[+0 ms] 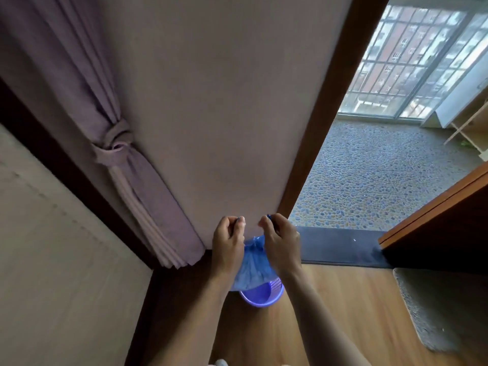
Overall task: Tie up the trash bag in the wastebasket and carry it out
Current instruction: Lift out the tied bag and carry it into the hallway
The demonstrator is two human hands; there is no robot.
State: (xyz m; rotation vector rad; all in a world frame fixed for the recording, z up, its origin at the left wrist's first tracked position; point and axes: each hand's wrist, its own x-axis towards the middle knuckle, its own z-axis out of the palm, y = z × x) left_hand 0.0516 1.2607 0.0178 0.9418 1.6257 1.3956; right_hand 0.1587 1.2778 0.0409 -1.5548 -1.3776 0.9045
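A blue trash bag (253, 268) hangs gathered at its neck, lifted mostly above a small purple wastebasket (261, 297) standing on the wood floor by the wall. My left hand (228, 243) pinches one end of the bag's top between thumb and fingers. My right hand (280, 244) pinches the other end, a dark blue tip showing above its fingers. The two hands are close together, just above the bunched neck. The bag's bottom is hidden behind my wrists.
A mauve curtain (148, 196) tied with a sash hangs at the left. A padded panel (52, 247) fills the left side. An open doorway leads to a pebble-tiled balcony (383, 175) past a dark threshold (340, 247). A wooden cabinet (443, 223) and a rug (443, 313) lie right.
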